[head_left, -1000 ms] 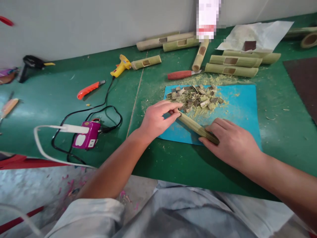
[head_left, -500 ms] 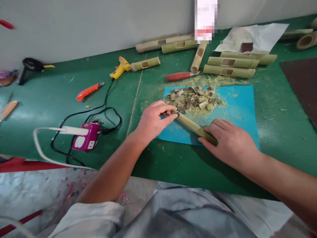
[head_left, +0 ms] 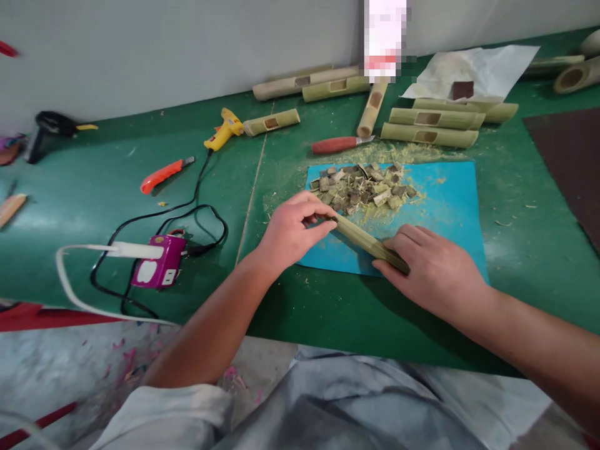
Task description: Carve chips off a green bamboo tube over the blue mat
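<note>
Between my two hands a slim green bamboo tube (head_left: 364, 236) slants down to the right over a blue mat (head_left: 450, 219). My left hand (head_left: 300, 226) pinches its upper left end with thumb and fingers; whether anything small sits in that pinch is too fine to tell. Wrapped round its lower right end is my right hand (head_left: 427, 265), thumb underneath. Just behind the tube lies a pile of bamboo chips (head_left: 365, 187) with sawdust. A red-handled carving knife (head_left: 335, 145) rests beyond the mat.
Cut bamboo tubes (head_left: 429, 135) lie along the back, near white paper (head_left: 473, 69). To the left are a yellow hot glue gun (head_left: 224, 130), an orange utility knife (head_left: 164, 176) and a purple power adapter (head_left: 162, 261) with loose cables. A dark sheet (head_left: 569, 162) covers the right side.
My left fingertips have shifted slightly on the tube's end, and the dark bit seen there before is less visible. The whole view has drifted a little; my right hand keeps its grip.
</note>
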Demonstrator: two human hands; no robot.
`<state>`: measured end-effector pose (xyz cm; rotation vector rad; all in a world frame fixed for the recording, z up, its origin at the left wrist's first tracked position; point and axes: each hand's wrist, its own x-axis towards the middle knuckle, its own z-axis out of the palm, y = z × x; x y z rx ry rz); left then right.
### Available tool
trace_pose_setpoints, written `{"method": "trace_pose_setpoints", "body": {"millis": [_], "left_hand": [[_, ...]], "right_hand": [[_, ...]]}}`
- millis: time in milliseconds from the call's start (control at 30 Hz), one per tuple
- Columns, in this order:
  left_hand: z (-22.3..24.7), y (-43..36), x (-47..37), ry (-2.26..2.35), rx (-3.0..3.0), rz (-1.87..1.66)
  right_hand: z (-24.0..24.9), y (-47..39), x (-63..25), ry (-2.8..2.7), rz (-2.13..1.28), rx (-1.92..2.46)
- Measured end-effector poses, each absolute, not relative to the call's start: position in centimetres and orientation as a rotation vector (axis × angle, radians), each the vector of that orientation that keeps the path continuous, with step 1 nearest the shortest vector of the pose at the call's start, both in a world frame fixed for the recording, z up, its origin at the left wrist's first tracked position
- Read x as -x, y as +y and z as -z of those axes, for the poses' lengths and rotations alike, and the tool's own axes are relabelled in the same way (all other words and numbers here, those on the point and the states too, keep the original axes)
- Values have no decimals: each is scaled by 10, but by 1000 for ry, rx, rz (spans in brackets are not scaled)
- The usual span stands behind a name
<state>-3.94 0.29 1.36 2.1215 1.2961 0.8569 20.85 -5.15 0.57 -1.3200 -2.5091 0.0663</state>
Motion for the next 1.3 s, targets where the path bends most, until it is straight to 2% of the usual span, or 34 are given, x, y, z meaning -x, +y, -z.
{"method": "trace_pose_setpoints", "body": {"millis": [333, 500, 833, 1100, 1300], "left_hand": [[-6, 2, 41, 1116, -2512, -967], [-2, 1, 39, 1050, -2694, -910], [-6, -1, 41, 995, -2755, -878], [2, -3, 47, 1195, -2745, -746], [5, -4, 43, 1187, -2658, -870]], "right_hand": [[-5, -52, -208, -2504, -65, 1332], [-4, -52, -209, -2503, -48, 1314], [-3, -53, -207, -2495, 0, 1280], [-4, -54, -206, -2512, 32, 1273], [-4, -54, -206, -2512, 20, 1274]]}}
